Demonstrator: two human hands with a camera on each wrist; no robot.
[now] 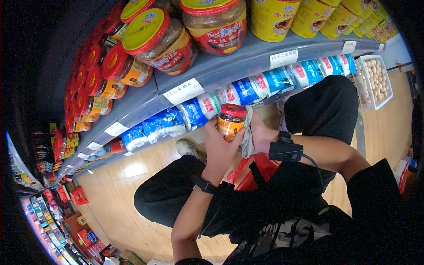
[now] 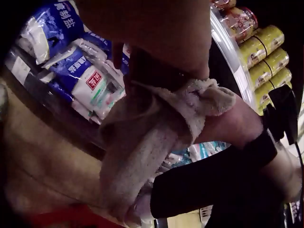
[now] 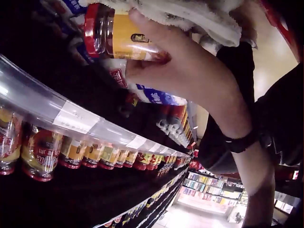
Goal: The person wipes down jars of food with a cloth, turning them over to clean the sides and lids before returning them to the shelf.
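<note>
My left hand (image 1: 221, 148) grips a small glass jar (image 1: 232, 121) with a red lid and an orange label, thumb and fingers on either side. In the right wrist view the jar (image 3: 128, 35) lies sideways, with the left hand (image 3: 180, 64) around its lower part. A pale grey cloth (image 1: 247, 137) hangs from my right hand (image 1: 263, 134), right beside the jar. The left wrist view shows this cloth (image 2: 142, 142) bunched and draped over the right hand, whose fingers it largely hides.
Bagged salt (image 1: 247, 90) lines the low shelf ahead. Above, larger red-lidded jars (image 1: 161, 42) and yellow cans (image 1: 274, 20) stand on a shelf with price tags (image 1: 183, 90). A white basket (image 1: 373, 81) of round pale items stands right. Something red (image 1: 251, 170) lies between the knees.
</note>
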